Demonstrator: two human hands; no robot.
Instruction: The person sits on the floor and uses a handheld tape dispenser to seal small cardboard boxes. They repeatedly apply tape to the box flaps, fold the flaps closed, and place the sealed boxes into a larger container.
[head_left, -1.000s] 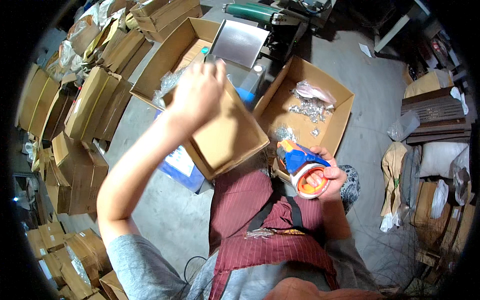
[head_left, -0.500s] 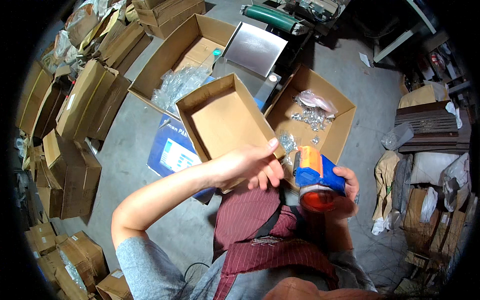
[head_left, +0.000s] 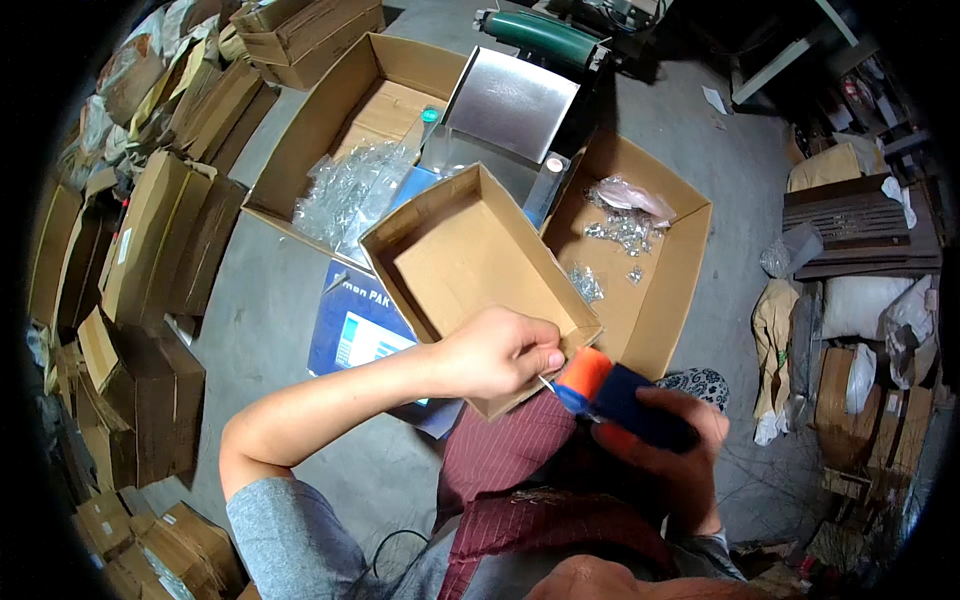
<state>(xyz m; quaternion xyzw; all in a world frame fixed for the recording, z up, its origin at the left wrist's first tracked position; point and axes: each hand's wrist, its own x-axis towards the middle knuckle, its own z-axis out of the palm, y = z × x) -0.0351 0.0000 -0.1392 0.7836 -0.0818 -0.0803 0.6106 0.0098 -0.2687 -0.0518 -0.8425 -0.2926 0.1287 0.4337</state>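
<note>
My right hand (head_left: 682,432) grips a blue and orange tape dispenser (head_left: 640,398), tilted with its orange end toward my left hand. The thumb and fingers of my left hand (head_left: 498,352) are pinched beside that end, where a thin pale strip of tape (head_left: 545,383) runs between them and the dispenser. Beneath my left hand lies a shallow open cardboard box (head_left: 465,265), slanted at my knees, its near corner close to the dispenser. The dispenser is slightly blurred and its tape roll is mostly hidden.
Behind stand a larger carton (head_left: 285,160) with clear plastic bags (head_left: 350,190) and another carton (head_left: 685,255) holding small metal parts (head_left: 625,230). A metal-topped machine (head_left: 515,100) is between them. A blue printed box (head_left: 350,325) sits underneath; cartons (head_left: 155,240) line the left.
My left fingers have closed from a spread pose into a pinch. The dispenser has turned and come down, its orange end now near that hand; the small box looks slightly lower.
</note>
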